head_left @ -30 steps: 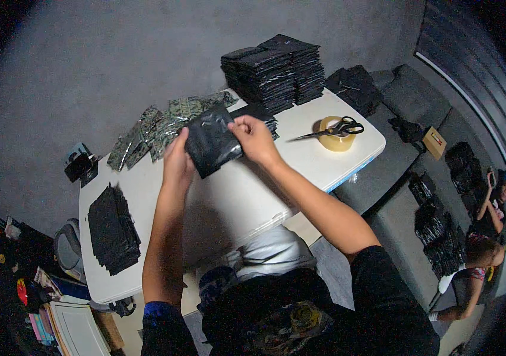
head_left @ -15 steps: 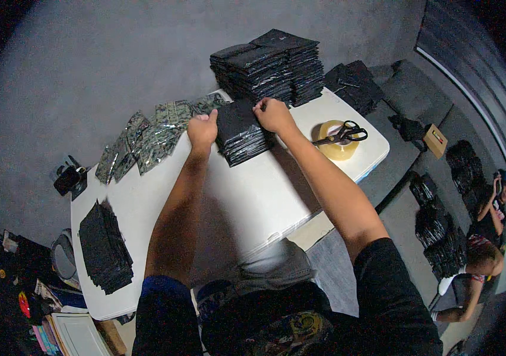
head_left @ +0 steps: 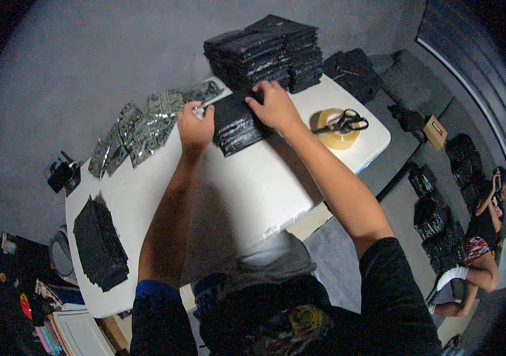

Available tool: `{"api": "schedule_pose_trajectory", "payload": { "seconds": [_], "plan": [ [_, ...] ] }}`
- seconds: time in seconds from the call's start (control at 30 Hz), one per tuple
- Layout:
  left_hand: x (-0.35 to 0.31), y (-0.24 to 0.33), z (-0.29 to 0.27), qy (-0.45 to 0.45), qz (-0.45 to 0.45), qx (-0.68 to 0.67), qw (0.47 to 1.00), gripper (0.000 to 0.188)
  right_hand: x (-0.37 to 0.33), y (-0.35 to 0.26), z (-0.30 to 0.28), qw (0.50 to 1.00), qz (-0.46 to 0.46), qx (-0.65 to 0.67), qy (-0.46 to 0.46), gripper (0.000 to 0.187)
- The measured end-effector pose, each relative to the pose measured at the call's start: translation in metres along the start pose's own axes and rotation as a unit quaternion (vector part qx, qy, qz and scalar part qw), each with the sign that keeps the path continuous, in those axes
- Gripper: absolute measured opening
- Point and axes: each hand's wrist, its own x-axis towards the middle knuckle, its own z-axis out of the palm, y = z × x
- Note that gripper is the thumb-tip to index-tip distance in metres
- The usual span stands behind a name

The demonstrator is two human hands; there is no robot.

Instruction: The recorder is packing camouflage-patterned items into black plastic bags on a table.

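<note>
A low stack of black flat bags (head_left: pixel 236 126) lies on the white table (head_left: pixel 253 196), near its far side. My right hand (head_left: pixel 275 107) rests palm down on the stack's far right corner. My left hand (head_left: pixel 194 124) sits at the stack's left edge, fingers curled against it and next to the shiny circuit-board-like pieces (head_left: pixel 146 127) spread to the left. Just behind the hands stand two tall piles of black bags (head_left: pixel 265 50).
A tape roll with black scissors on top (head_left: pixel 340 127) lies at the table's right end. Another black stack (head_left: pixel 100 243) sits at the left front corner, a small camera (head_left: pixel 62 174) at the left edge. More black piles lie on the floor at right, where a person (head_left: pixel 484 237) sits.
Both hands carried a black bag from mid-air down and away onto the low stack. They now press on it, with the view shifted closer to the table's far side.
</note>
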Motion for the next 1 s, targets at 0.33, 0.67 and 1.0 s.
{"api": "schedule_pose_trajectory", "payload": {
  "seconds": [0.33,0.67,1.0],
  "plan": [
    [-0.136,-0.041,-0.139,-0.17,0.16,0.032,0.972,0.043,-0.111,-0.086,-0.038,0.96,-0.114,0.242,-0.081,0.02],
    [-0.272,-0.023,-0.277,0.029,0.062,-0.086,0.994,0.041,-0.222,-0.207,0.014,0.878,-0.059,0.337,-0.335,0.021],
    [-0.227,-0.065,-0.413,0.169,0.017,0.172,0.97,0.014,-0.245,-0.315,0.14,0.863,-0.334,0.309,-0.217,0.041]
  ]
}}
